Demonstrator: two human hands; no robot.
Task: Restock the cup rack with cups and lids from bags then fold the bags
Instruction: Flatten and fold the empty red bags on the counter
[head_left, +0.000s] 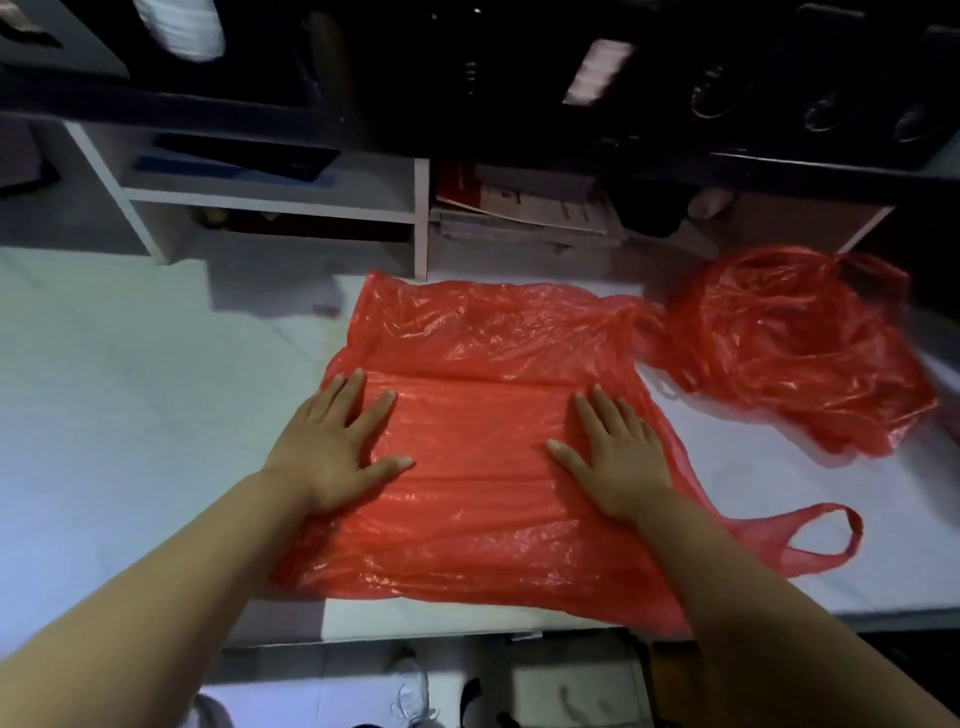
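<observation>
From the head camera, my left hand (337, 447) and right hand (615, 460) lie flat, fingers straight, pressing the red plastic bag (478, 467) on the white counter (130, 395). A second, crumpled red bag (795, 348) sits at its right, touching its far corner.

A white desk (130, 415) fills the middle of the view. At its far edge stands a white shelf unit (422, 218) with 2 open compartments. In the left one, a dark flat item (244, 156) lies on a board. The right one holds a stack of papers and booklets (524, 210) beside a red cover (457, 187). Below the desk's near edge, a white sneaker (410, 686) is on the floor.
</observation>
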